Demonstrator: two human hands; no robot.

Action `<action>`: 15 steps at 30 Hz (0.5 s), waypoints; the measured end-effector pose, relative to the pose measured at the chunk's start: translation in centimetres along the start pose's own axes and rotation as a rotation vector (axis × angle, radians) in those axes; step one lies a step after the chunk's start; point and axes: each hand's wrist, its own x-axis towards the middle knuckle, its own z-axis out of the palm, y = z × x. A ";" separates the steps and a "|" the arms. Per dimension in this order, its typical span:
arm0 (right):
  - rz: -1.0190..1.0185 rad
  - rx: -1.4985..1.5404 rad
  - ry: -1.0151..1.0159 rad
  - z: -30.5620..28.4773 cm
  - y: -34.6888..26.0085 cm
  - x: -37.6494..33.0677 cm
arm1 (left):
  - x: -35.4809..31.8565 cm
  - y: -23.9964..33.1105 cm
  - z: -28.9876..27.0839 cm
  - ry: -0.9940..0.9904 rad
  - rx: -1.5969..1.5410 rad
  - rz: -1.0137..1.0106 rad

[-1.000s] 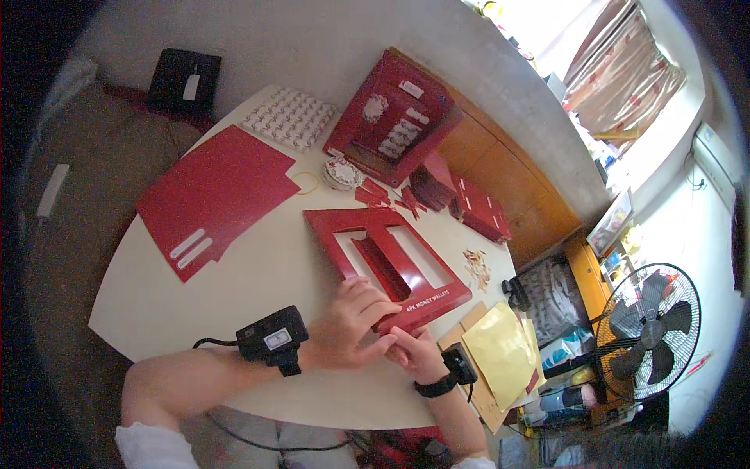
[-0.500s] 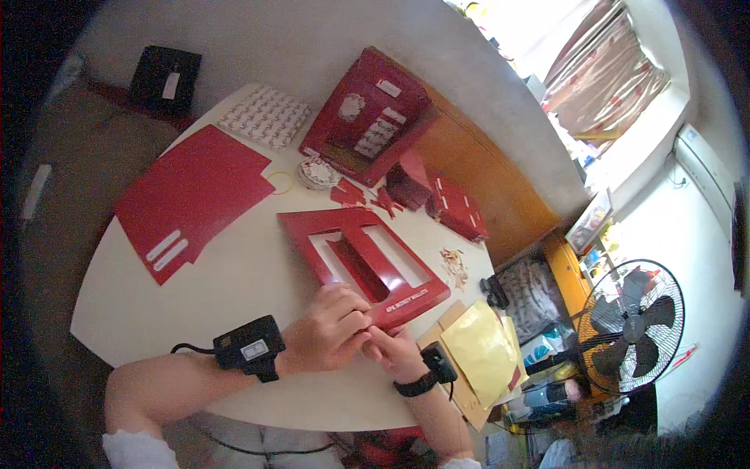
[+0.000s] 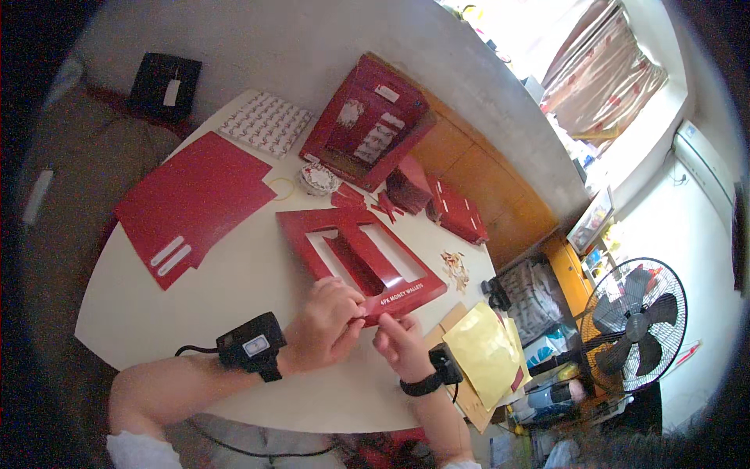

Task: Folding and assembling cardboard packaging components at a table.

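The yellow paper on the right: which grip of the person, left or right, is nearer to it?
Right. The right grip is just left of the yellow paper; the left grip is farther left, at the near edge of the red windowed box.

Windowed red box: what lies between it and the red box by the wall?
In the head view, a round patterned stack and small red pieces lie between them on the pale table.

A curtain [image 3: 605, 86] and fan [image 3: 637, 322] suggest a home workroom.
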 end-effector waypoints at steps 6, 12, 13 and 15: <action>0.026 0.097 -0.054 -0.4 -0.1 0.3 | 0.0 0.1 -0.4 -0.023 0.034 -0.078; 0.027 0.034 -0.043 0.2 0.4 0.2 | 0.2 0.6 -0.3 -0.047 0.169 -0.137; 0.023 0.014 -0.041 0.2 0.5 0.2 | 0.0 0.5 -0.1 -0.047 0.165 -0.135; 0.012 -0.001 -0.039 0.5 0.6 0.1 | -0.1 0.2 0.0 -0.044 0.129 -0.138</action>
